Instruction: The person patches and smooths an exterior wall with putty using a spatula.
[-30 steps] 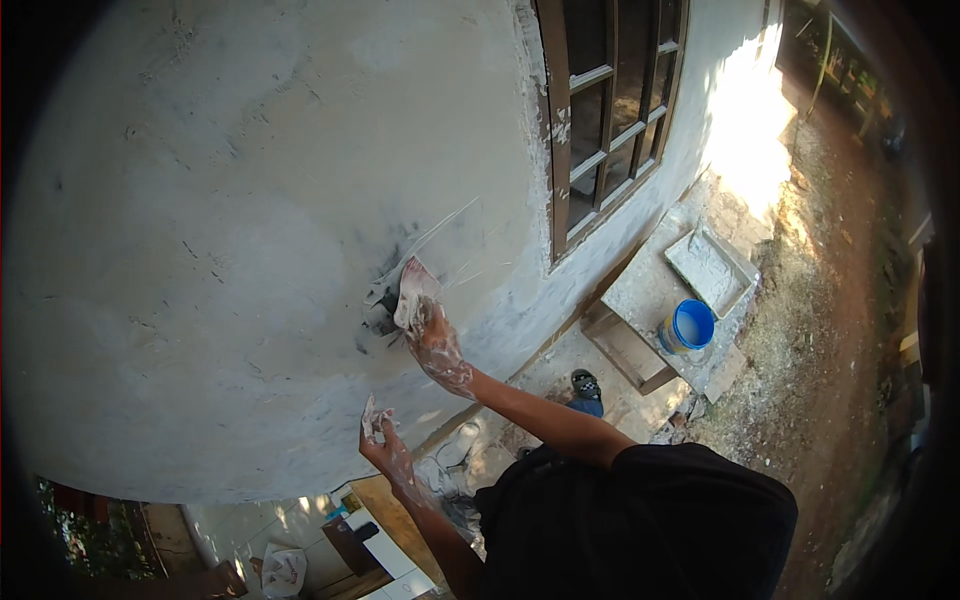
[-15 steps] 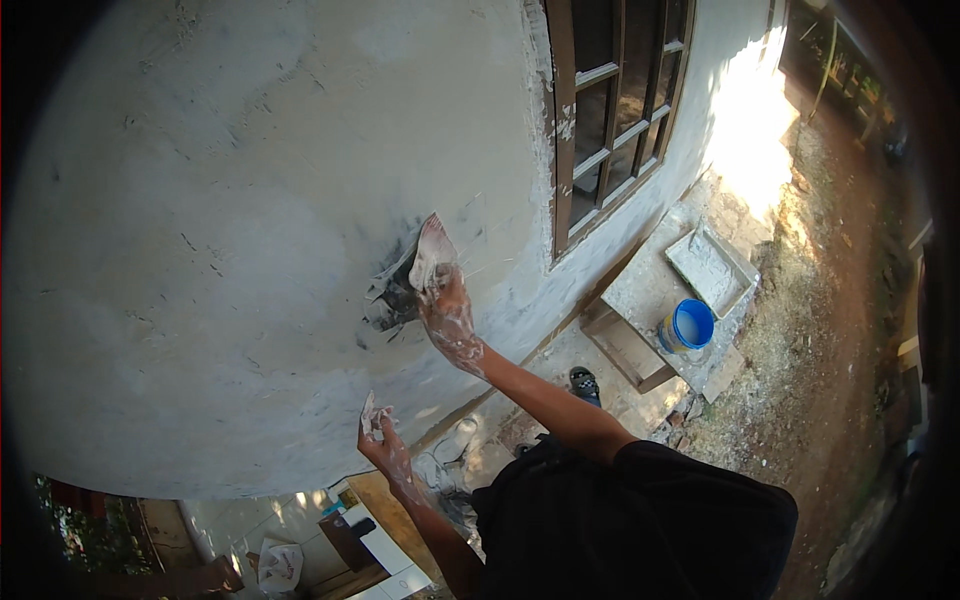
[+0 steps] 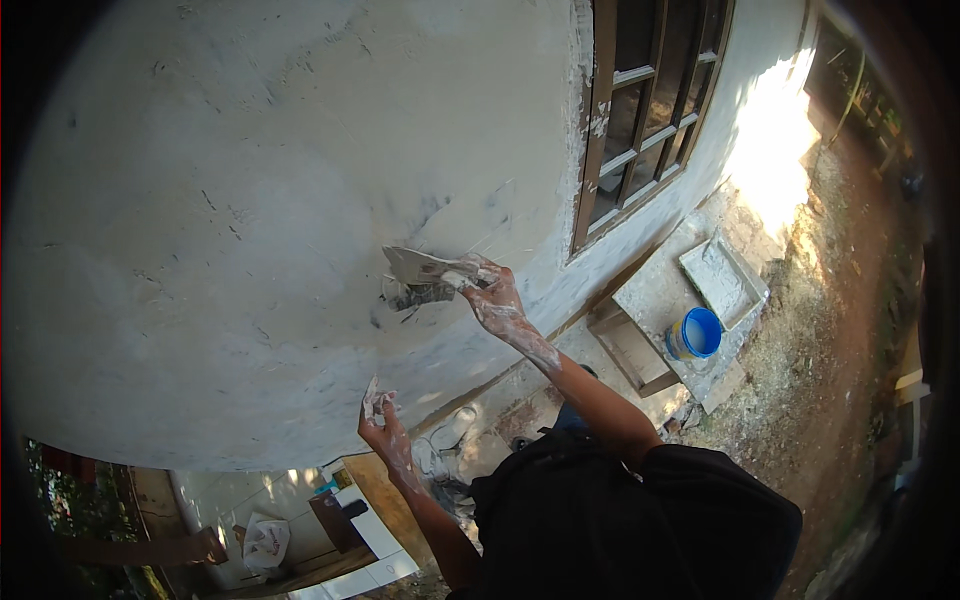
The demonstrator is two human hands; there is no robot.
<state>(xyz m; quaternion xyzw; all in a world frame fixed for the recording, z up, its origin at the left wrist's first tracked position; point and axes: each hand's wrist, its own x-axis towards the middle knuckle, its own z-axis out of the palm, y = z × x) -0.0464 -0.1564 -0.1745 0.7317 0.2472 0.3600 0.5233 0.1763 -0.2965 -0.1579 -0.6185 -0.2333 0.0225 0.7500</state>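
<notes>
Trowel (image 3: 418, 266) gripped in right-hand fingers (image 3: 480, 275)

The wall (image 3: 250, 200) is matt grey plaster, rough with small cracks, and at 3 o'clock from it the window frame (image 3: 600, 130) is dark wood with white smears. The putty knife (image 3: 420, 266) has a dull metal blade coated in paste, and the blue bucket (image 3: 697, 333) looks like glossy plastic.

The small thing in the left hand (image 3: 378, 418) is too tiny to tell. The person's dark shirt (image 3: 620, 520) is cut off at the bottom edge.
</notes>
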